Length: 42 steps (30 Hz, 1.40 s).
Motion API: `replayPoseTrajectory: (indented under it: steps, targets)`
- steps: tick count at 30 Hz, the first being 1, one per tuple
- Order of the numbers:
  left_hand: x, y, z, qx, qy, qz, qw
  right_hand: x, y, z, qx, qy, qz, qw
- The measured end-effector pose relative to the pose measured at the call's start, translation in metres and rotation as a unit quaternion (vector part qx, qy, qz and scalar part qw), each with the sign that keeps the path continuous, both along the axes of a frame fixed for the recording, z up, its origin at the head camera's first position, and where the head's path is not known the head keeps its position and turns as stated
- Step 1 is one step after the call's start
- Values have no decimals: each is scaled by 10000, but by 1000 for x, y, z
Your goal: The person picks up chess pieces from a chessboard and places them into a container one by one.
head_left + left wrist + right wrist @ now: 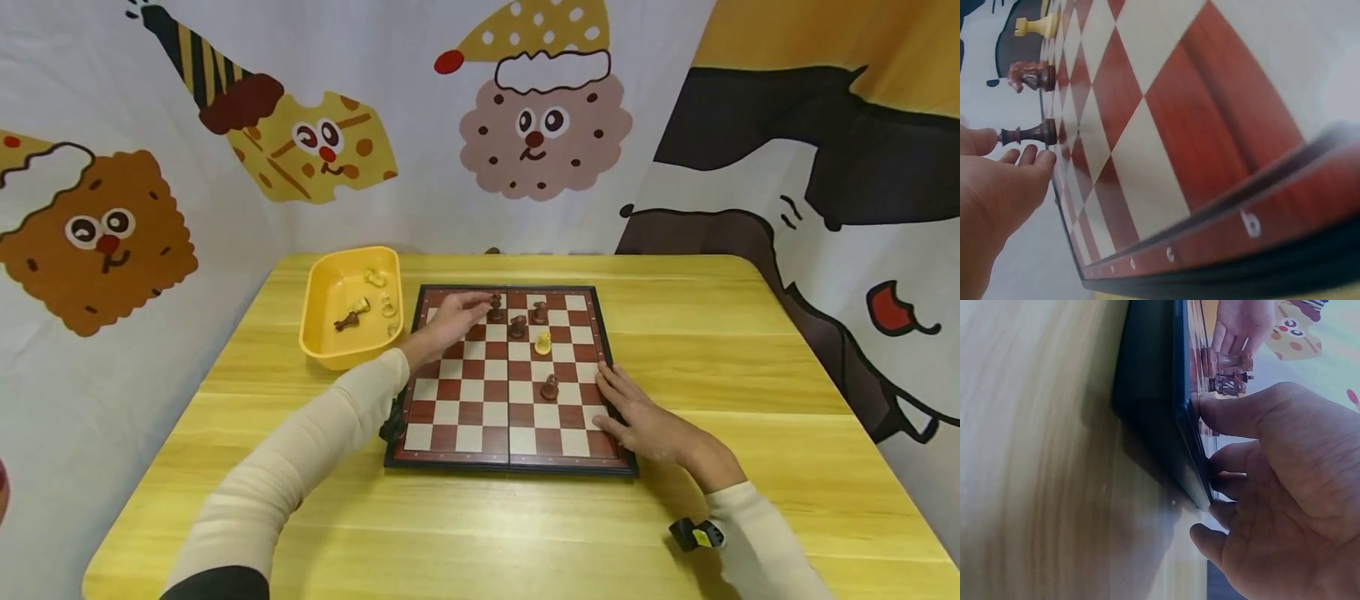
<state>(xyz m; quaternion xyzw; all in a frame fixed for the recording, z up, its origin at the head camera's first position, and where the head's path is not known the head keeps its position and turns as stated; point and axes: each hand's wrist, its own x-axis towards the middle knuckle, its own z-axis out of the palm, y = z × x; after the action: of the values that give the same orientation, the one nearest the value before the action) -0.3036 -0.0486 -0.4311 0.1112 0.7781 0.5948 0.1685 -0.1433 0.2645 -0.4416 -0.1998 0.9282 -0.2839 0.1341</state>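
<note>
My left hand (453,321) reaches over the chessboard (468,412), its fingertips right at a tall dark chess piece (495,310) standing upright near the far edge. In the left wrist view, the thumb overlaps the top of that piece (1029,133), while the other fingers extend loosely beside it. A dark knight (1034,76) and a pale yellow rook (1038,26) stand beyond. My right hand (641,421) rests at the board's right edge, fingers spread; the right wrist view has its thumb (1232,415) on the rim.
A yellow plastic tub (318,333) left of the board contains several loose pale pieces and a dark one (347,321). Other dark pieces stand on the board, including one (550,387) nearer the right hand. Behind the wooden table (510,533) hangs a cartoon-printed curtain (420,217).
</note>
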Motion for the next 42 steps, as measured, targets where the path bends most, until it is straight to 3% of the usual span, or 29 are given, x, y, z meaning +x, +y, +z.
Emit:
replayPoseTrajectory:
  steps: [11, 23, 27, 28, 31, 34, 35, 42]
  targets:
    - [-20, 10, -11, -49, -69, -118, 9999, -1, -1, -1, 94, 68, 67, 9999]
    - [-20, 8, -13, 78, -96, -100, 9999, 1, -2, 1, 134, 39, 23, 9999]
    - [-20, 7, -10, 399, -341, 7, 9986, 0, -3, 0, 175, 53, 89, 9998]
    - [-24, 7, -13, 542, -404, 17, 9977, 0, -3, 0, 211, 80, 105, 9997]
    - [-24, 8, 0, 882, -538, 50, 9946, 0, -4, 1, 325, 137, 107, 9993]
    - [-23, 9, 11, 1002, -563, 47, 9934, 0, -4, 2, 324, 174, 98, 9993]
    - [-18, 9, 18, 940, -567, 81, 9939, 1, -3, 2, 315, 178, 92, 9993]
    - [-14, 7, 12, 642, -516, 80, 9966, 2, -2, -2, 161, 212, 80, 9996]
